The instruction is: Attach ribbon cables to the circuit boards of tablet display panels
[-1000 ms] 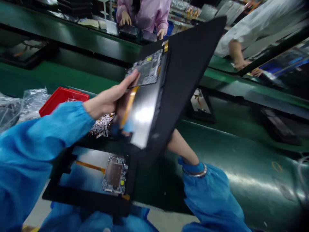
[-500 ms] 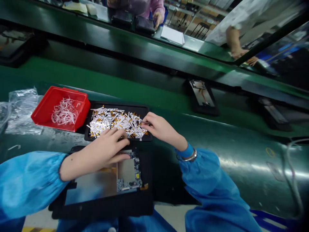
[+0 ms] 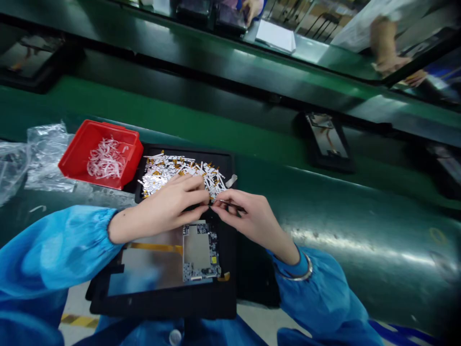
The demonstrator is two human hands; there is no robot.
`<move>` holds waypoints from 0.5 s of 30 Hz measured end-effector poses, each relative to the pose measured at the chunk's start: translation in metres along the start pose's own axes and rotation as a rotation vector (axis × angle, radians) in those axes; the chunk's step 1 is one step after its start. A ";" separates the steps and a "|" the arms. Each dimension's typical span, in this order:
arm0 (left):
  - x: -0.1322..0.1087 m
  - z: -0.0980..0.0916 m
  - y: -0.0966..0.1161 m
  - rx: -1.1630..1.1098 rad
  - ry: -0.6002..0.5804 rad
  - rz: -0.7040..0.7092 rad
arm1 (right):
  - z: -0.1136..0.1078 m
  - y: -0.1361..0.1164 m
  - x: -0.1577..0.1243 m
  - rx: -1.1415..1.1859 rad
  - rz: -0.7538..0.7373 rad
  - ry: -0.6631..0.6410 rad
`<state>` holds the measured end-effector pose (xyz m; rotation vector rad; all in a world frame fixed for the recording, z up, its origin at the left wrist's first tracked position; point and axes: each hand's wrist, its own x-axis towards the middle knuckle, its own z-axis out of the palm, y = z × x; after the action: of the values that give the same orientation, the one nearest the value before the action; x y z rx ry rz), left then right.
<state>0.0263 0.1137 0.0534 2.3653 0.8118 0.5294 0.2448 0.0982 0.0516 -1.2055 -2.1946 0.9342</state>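
I have the red bin (image 3: 74, 163) just left of the black tray (image 3: 226, 166), which holds a heap of white strips (image 3: 162, 168). The opened tablet (image 3: 154, 269) lies just on the tray's near side, its circuit board (image 3: 198, 250) toward the right end. Over the tray's near edge, my left hand (image 3: 176, 199) has its fingers pinched together; on what, I can't make out. Beside it, near the tray's near right corner, my right hand (image 3: 252, 216) grips a slim dark tool (image 3: 236, 206) between its fingers.
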 end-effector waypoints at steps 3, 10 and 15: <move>-0.003 -0.004 0.002 -0.226 -0.053 -0.037 | 0.002 -0.002 -0.001 0.015 -0.017 -0.007; -0.012 -0.013 0.007 -0.456 -0.092 -0.091 | 0.008 -0.008 -0.004 0.456 0.092 -0.201; -0.015 -0.010 0.016 -0.471 -0.039 -0.136 | 0.019 -0.012 -0.004 0.705 0.184 -0.147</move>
<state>0.0164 0.0972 0.0689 1.8707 0.7308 0.5468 0.2275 0.0840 0.0475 -1.0086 -1.6211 1.7280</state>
